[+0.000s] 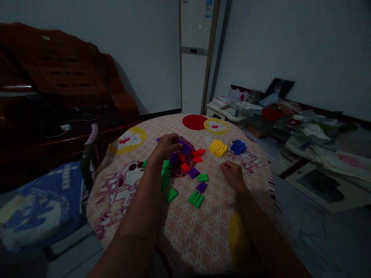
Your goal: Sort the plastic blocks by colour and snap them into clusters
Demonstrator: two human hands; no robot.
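Observation:
My left hand (168,145) reaches over a loose pile of plastic building blocks, its fingers bent down onto a purple building block (185,147) and hiding part of it. Red blocks (198,155) and green blocks (165,173) lie close around that hand, some partly behind my forearm. Nearer to me are a green block (196,199) and a small purple block (202,187). My right hand (232,174) rests curled on the cloth with nothing visible in it. Just beyond it sit a yellow cluster of blocks (218,148) and a blue cluster (239,147).
A patterned cloth covers the round table (199,239). To the left stand a chair with a blue cover (63,193) and a wooden bench (63,73). A cluttered glass-topped cabinet (272,131) is at the right, and a tall white appliance (193,81) stands behind.

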